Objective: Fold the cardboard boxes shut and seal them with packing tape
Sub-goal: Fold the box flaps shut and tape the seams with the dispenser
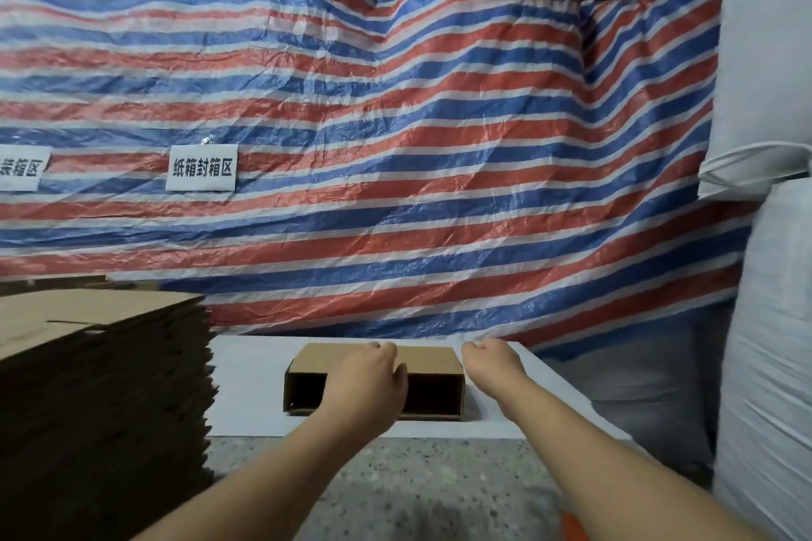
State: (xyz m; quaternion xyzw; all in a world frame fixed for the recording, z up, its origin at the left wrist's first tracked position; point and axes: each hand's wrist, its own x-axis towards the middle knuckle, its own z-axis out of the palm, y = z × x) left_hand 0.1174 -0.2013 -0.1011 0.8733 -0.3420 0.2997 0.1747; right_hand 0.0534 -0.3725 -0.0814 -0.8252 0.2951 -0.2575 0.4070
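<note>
Below, your left hand (367,378) grips the open-sided brown cardboard box (428,354) on the white sheet (246,391); your right hand (492,360), fingers loosely curled, holds nothing.

**Open box on the white surface**

A small brown cardboard box (433,369) lies low in the frame, just right of centre, on a white surface. It lies on its side: its open end faces the camera, the inside dark. At lower left stands a tall stack of flat cardboard blanks (101,369), well apart from it.
</note>
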